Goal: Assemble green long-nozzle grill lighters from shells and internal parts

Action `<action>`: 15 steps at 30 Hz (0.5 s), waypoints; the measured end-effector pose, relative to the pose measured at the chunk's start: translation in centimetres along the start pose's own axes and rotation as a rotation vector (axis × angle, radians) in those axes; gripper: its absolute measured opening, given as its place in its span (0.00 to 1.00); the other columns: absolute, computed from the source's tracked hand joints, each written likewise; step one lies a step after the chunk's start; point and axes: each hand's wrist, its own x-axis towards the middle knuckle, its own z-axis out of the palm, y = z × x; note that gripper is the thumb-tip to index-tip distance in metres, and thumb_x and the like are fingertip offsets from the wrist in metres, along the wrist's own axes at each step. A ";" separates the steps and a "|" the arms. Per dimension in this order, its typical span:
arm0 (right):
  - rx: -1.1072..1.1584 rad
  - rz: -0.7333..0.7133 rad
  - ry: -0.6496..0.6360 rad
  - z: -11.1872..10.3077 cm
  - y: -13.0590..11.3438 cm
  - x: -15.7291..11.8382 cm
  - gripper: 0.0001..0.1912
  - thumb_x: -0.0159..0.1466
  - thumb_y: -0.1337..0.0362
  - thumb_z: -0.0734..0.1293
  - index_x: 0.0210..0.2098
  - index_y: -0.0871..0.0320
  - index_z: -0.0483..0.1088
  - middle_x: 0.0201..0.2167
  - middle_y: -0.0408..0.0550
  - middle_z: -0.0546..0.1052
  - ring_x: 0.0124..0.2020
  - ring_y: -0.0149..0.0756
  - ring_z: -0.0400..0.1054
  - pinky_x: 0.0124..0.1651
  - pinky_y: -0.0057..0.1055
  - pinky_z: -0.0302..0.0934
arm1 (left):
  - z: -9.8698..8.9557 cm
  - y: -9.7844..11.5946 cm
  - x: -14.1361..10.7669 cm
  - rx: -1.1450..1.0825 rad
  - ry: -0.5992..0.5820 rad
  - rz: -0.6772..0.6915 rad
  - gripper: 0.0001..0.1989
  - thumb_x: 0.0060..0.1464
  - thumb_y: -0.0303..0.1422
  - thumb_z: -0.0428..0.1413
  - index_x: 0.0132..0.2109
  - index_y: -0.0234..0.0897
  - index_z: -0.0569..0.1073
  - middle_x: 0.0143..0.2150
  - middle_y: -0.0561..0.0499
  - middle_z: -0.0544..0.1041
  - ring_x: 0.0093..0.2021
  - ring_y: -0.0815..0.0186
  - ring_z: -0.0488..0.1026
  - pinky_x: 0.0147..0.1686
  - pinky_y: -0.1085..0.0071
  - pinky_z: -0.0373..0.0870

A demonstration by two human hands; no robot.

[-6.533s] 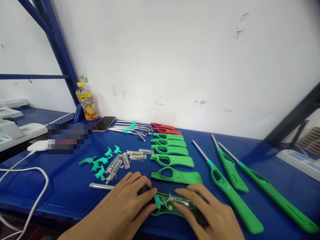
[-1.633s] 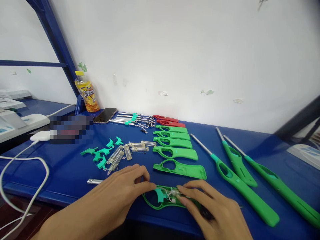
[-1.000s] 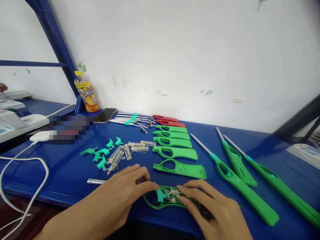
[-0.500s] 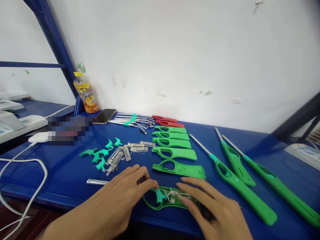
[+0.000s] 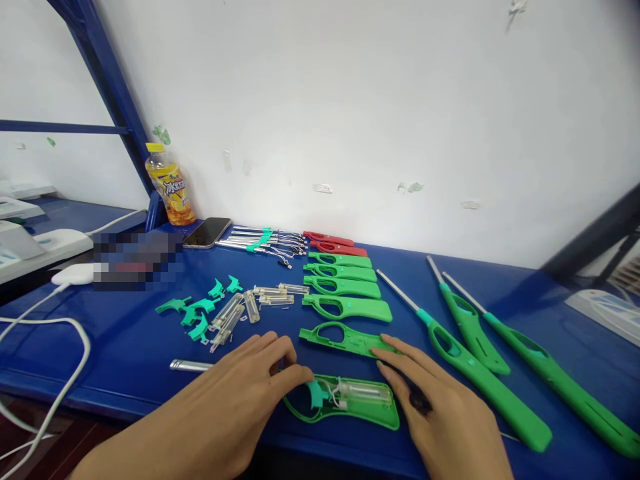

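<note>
My left hand is closed at the neck of an open green lighter shell half, fingers pressed around the trigger end. In this shell sit a clear fuel tank, a teal trigger and white wires. A metal lighter tube sticks out left from behind my left hand. My right hand has its fingertips on the right end of the matching green shell half, which lies hollow side up. A black-handled tool is tucked in the right palm, partly hidden.
Several green shell halves and red ones lie in a column behind. Left are teal triggers, clear tanks and tubes with wires. Assembled lighters lie right. A phone and drink bottle stand back left.
My right hand has left the fuel tank and moved up to the hollow shell half, which has shifted slightly left. The tank now shows fully. My left hand stays in place.
</note>
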 end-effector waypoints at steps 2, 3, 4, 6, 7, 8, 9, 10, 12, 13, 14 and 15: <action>0.037 0.016 -0.015 -0.1 0.0 0.0 0.12 0.76 0.57 0.64 0.50 0.40 0.80 0.58 0.34 0.83 0.40 0.38 0.86 0.27 0.25 0.77 | -0.3 0.2 0.2 -0.001 -0.003 -0.002 0.36 0.61 0.13 0.49 0.68 0.52 0.67 0.64 0.50 0.73 0.63 0.58 0.72 0.61 0.62 0.75; 0.051 0.026 -0.021 -0.2 -0.1 0.0 0.11 0.76 0.57 0.64 0.48 0.40 0.80 0.57 0.34 0.84 0.40 0.37 0.86 0.26 0.24 0.76 | -0.4 0.2 0.3 -0.003 -0.010 -0.008 0.35 0.62 0.14 0.48 0.68 0.52 0.67 0.63 0.49 0.73 0.64 0.57 0.72 0.61 0.62 0.74; 0.062 0.035 -0.029 -0.2 -0.2 0.0 0.11 0.76 0.57 0.64 0.46 0.41 0.80 0.57 0.35 0.84 0.40 0.37 0.86 0.25 0.23 0.75 | -0.6 0.3 0.4 -0.005 -0.017 -0.017 0.35 0.63 0.14 0.48 0.69 0.53 0.66 0.63 0.49 0.72 0.64 0.57 0.71 0.60 0.61 0.74; 0.075 0.054 -0.041 -0.4 -0.3 0.0 0.11 0.76 0.56 0.64 0.44 0.42 0.79 0.56 0.35 0.84 0.39 0.36 0.86 0.24 0.23 0.74 | -0.9 0.3 0.6 -0.006 -0.021 -0.035 0.34 0.65 0.15 0.46 0.69 0.53 0.65 0.62 0.49 0.71 0.64 0.56 0.69 0.60 0.59 0.73; 0.077 0.060 -0.045 -0.4 -0.3 0.1 0.11 0.76 0.55 0.63 0.43 0.42 0.78 0.56 0.36 0.84 0.38 0.36 0.86 0.23 0.23 0.73 | -1.1 0.3 0.8 -0.004 -0.013 -0.042 0.33 0.66 0.15 0.45 0.69 0.53 0.65 0.62 0.49 0.71 0.63 0.56 0.69 0.60 0.58 0.73; 0.075 0.065 -0.045 -0.4 -0.4 0.1 0.11 0.76 0.54 0.63 0.43 0.43 0.78 0.56 0.37 0.84 0.37 0.37 0.86 0.22 0.23 0.72 | -1.3 0.3 0.9 -0.001 0.001 -0.046 0.32 0.67 0.16 0.45 0.68 0.52 0.65 0.61 0.49 0.71 0.62 0.56 0.70 0.61 0.57 0.72; 0.070 0.068 -0.047 -0.5 -0.4 0.1 0.11 0.76 0.54 0.63 0.43 0.43 0.78 0.57 0.37 0.83 0.36 0.37 0.86 0.21 0.24 0.71 | -1.5 0.3 1.0 0.000 0.020 -0.047 0.30 0.68 0.17 0.45 0.68 0.52 0.66 0.60 0.49 0.71 0.60 0.57 0.70 0.61 0.57 0.72; 0.065 0.071 -0.049 -0.5 -0.4 0.2 0.10 0.76 0.53 0.63 0.43 0.43 0.77 0.58 0.38 0.83 0.36 0.37 0.86 0.20 0.24 0.71 | -1.7 0.3 1.0 0.001 0.038 -0.046 0.29 0.69 0.18 0.45 0.68 0.52 0.66 0.59 0.49 0.71 0.59 0.57 0.71 0.60 0.58 0.72; 0.061 0.071 -0.050 -0.4 -0.5 0.2 0.09 0.75 0.53 0.64 0.43 0.43 0.77 0.58 0.38 0.83 0.35 0.37 0.86 0.20 0.23 0.70 | -1.8 0.2 1.0 0.003 0.064 -0.048 0.26 0.72 0.20 0.45 0.67 0.52 0.67 0.59 0.49 0.70 0.58 0.58 0.71 0.59 0.59 0.73; 0.064 0.069 -0.051 -0.4 -0.5 0.2 0.09 0.75 0.53 0.64 0.43 0.43 0.77 0.57 0.38 0.84 0.35 0.37 0.86 0.20 0.23 0.71 | -1.8 0.1 0.9 0.007 0.077 -0.052 0.26 0.72 0.21 0.45 0.68 0.52 0.67 0.61 0.49 0.70 0.59 0.58 0.71 0.59 0.60 0.73; 0.068 0.068 -0.051 -0.4 -0.6 0.2 0.10 0.76 0.53 0.64 0.43 0.44 0.77 0.55 0.38 0.85 0.36 0.37 0.86 0.21 0.23 0.71 | -1.7 0.0 0.9 0.017 0.089 -0.058 0.26 0.72 0.21 0.45 0.68 0.52 0.67 0.62 0.49 0.69 0.61 0.58 0.70 0.60 0.59 0.73; 0.074 0.070 -0.048 -0.3 -0.7 0.2 0.11 0.76 0.53 0.63 0.43 0.44 0.76 0.55 0.39 0.85 0.36 0.37 0.86 0.22 0.23 0.72 | -1.6 -0.1 0.9 0.029 0.106 -0.067 0.27 0.72 0.21 0.45 0.69 0.52 0.67 0.65 0.48 0.68 0.63 0.57 0.69 0.62 0.58 0.72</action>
